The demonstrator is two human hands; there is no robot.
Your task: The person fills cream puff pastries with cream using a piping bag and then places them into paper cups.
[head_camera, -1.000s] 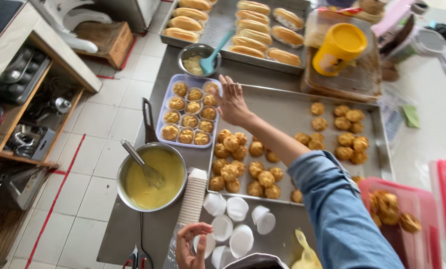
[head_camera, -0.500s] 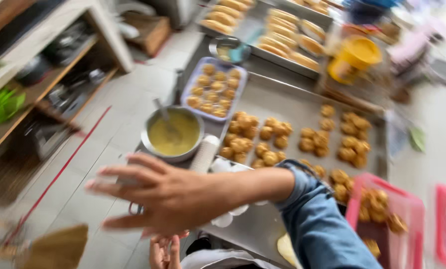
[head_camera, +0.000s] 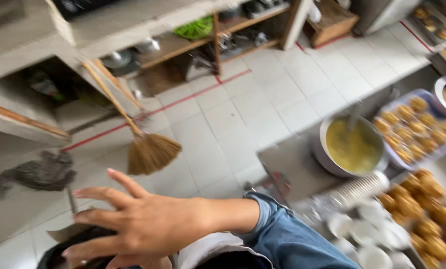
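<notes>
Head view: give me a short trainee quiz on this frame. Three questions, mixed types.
1. True or false: the right hand holds a spoon.
2. The metal pot contains: A) a yellow mixture, B) clear water, C) white rice.
3. Fill in: the broom leans against the ___.

Key: 1 false, the hand is open and empty with fingers spread; 2 A; 3 shelf unit.

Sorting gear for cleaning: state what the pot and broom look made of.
Pot: looks like metal with a dull grey sheen on rim and wall; it holds yellow batter. Broom: pale stick handle, likely wood or bamboo, with tan straw-like bristles.
</notes>
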